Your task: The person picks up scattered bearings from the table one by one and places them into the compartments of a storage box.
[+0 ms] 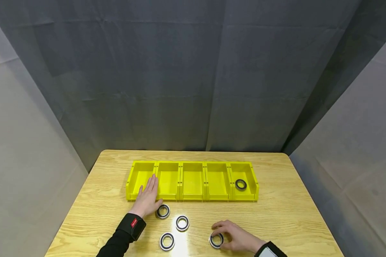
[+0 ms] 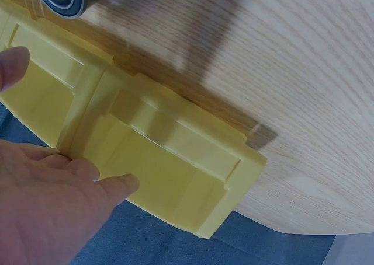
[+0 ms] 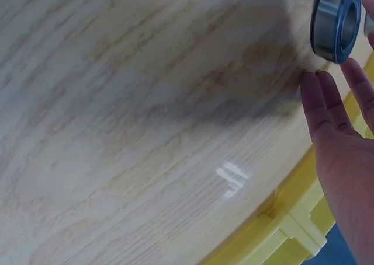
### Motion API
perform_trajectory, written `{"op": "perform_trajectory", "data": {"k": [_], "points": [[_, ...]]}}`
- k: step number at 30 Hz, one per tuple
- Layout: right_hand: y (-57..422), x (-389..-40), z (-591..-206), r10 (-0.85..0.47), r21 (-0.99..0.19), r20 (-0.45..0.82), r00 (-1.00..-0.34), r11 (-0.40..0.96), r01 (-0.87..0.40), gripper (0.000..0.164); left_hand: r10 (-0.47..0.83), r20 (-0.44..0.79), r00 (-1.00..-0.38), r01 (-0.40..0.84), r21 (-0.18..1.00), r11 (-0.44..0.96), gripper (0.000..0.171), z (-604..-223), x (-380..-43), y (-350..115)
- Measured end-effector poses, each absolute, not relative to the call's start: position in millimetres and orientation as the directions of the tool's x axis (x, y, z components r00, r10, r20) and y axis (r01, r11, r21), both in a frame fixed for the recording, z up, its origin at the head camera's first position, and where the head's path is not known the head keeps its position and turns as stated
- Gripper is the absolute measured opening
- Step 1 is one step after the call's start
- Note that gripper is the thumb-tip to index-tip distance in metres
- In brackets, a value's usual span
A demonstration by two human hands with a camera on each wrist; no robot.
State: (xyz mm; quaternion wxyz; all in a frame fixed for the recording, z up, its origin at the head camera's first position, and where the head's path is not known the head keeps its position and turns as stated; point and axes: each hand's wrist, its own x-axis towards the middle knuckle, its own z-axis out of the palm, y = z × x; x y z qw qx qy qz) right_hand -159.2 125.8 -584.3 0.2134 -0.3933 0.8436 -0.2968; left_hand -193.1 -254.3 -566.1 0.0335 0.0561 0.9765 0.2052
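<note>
My left hand (image 1: 147, 200) lies over the yellow bin row (image 1: 193, 197), fingers extended along the divider between the two leftmost compartments. In the left wrist view, the fingers (image 2: 120, 186) of that hand reach across the divider. Just beside its thumb on the table is a ball bearing (image 1: 163, 211), a metal ring with a dark seal. At the front right, my right hand (image 1: 236, 237) holds another bearing (image 1: 216, 241) between thumb and fingers. The right wrist view shows this bearing (image 3: 336, 24) with a fingertip at its rim.
Two more bearings, one near the middle (image 1: 182, 223) and one closer to me (image 1: 167, 241), lie on the wooden table (image 1: 292, 214). Another bearing (image 1: 241, 184) sits in the rightmost compartment. Grey curtains (image 1: 193, 78) hang behind the table and at both sides.
</note>
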Motion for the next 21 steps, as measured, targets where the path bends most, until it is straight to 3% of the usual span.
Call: {"op": "perform_trajectory", "data": {"k": [13, 21], "points": [[118.1, -151.7, -586.3, -0.834, -0.643, -0.100, -0.542, 0.470, -0.605, 0.045, 0.122, -0.028, -0.992, 0.100, 0.406, 0.908, 0.088, -566.5, -191.6, -253.9], [111.9, -150.7, -592.4, -0.848, -0.556, 0.004, -0.530, 0.438, -0.706, 0.042, 0.123, -0.032, -0.992, 0.099, 0.410, 0.907, 0.088, -566.2, -191.3, -253.8]]}}
